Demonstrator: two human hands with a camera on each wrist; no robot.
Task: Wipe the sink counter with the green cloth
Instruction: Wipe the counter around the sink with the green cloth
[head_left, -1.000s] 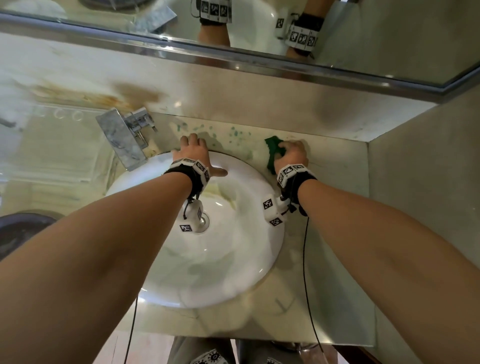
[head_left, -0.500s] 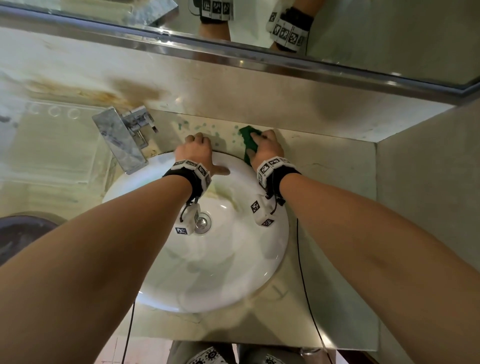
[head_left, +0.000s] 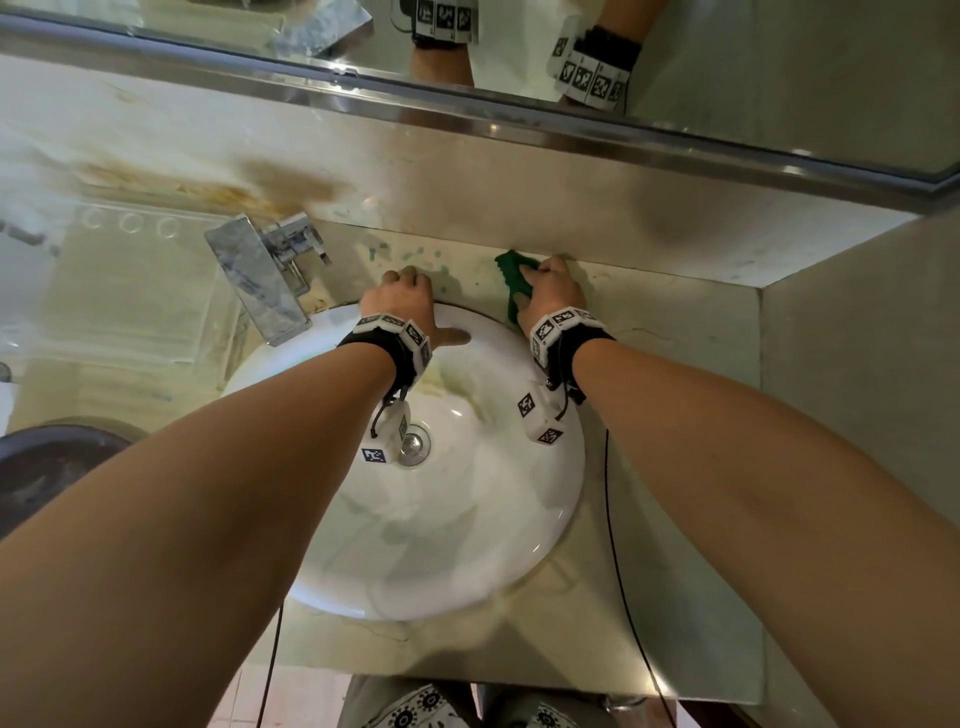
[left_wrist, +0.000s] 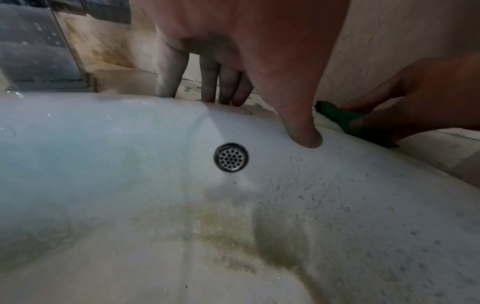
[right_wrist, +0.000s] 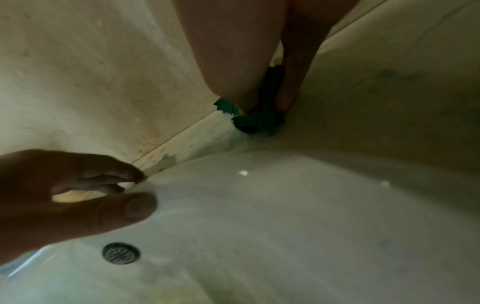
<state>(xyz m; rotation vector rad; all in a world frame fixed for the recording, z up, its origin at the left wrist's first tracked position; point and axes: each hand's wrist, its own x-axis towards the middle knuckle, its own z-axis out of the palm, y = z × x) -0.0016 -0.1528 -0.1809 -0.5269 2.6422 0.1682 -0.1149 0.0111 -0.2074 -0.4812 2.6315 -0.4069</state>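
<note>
The green cloth (head_left: 511, 280) is bunched on the beige sink counter (head_left: 675, 322), behind the white basin (head_left: 519, 571) and against the back wall. My right hand (head_left: 550, 296) grips the cloth and presses it onto the counter; the right wrist view shows the thumb and fingers closed over the cloth (right_wrist: 259, 121). My left hand (head_left: 410, 306) holds the basin's back rim, fingers curled over it onto the counter and thumb inside the bowl. In the left wrist view the cloth (left_wrist: 340, 117) pokes out from under my right hand (left_wrist: 389, 115).
A chrome faucet (head_left: 260, 280) stands at the back left of the basin. Small green spots (head_left: 415, 255) dot the counter between my hands. A mirror (head_left: 779, 78) runs above the backsplash, and a side wall (head_left: 857, 415) closes the counter on the right.
My right hand has slid the cloth left along the back of the counter, closer to my left hand. The left hand's fingers have curled over the rim.
</note>
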